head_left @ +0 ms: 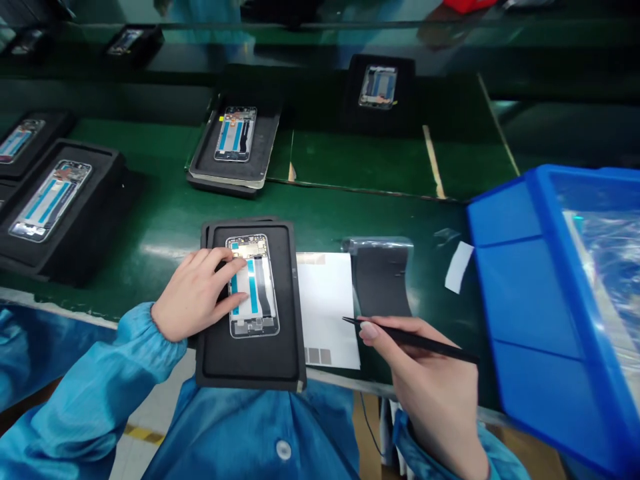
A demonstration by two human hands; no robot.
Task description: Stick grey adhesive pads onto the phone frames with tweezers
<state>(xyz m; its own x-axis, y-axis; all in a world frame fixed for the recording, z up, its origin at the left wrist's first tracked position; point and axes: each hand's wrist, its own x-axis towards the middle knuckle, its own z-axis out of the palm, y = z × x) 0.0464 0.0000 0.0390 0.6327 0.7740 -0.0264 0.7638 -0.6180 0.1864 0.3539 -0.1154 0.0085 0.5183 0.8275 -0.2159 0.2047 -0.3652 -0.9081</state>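
My left hand (pixel 193 293) lies across a phone's frame and display assembly (pixel 255 287), with its fingers over the left side and upper part. The assembly sits face down, showing blue and black ribbon strips and a gold-toned top section, on a black rubber tray (pixel 250 363) at the bench edge. My right hand (pixel 420 360) grips thin black pointed tweezers (pixel 415 340), whose tip is over a white paper sheet (pixel 325 307) right of the tray. A black strip in clear plastic (pixel 380 280) lies just beyond that hand.
Several similar phone assemblies rest on black trays (pixel 235 133) across the green bench mat (pixel 150 227), at the left and far side. A large blue plastic bin (pixel 525 300) holding clear wrapping stands at the right, close to my right hand.
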